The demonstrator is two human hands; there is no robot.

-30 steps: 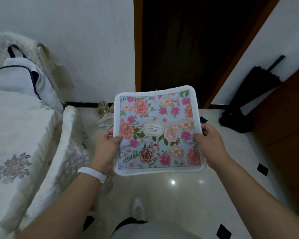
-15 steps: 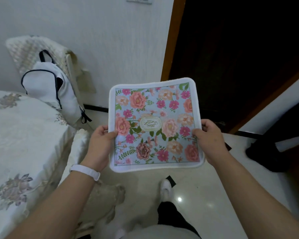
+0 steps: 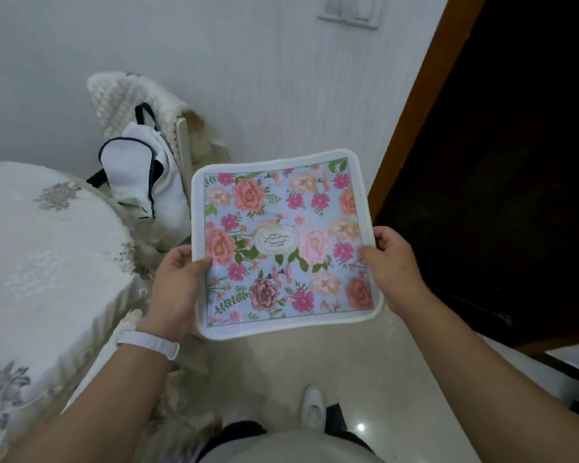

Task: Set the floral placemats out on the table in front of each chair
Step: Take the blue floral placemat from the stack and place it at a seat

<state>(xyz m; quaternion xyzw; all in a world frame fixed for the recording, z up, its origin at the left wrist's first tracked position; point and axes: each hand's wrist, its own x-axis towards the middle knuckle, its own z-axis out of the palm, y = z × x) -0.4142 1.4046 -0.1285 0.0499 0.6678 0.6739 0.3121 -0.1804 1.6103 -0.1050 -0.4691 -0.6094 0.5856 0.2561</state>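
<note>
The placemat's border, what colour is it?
White, framing the placemat on its blue floral print; the head view shows it clearly.

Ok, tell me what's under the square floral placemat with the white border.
The square floral placemat with the white border is held in the air by the left hand and right hand. Below it lies pale glossy floor; the patch it covers is hidden, as are the fingers beneath it.

I am looking into a home dining room: an embroidered tablecloth (image 3: 44,248) drapes the surface, a covered chair (image 3: 131,95) holds a backpack (image 3: 144,182), beside a wooden doorframe (image 3: 418,105).
</note>
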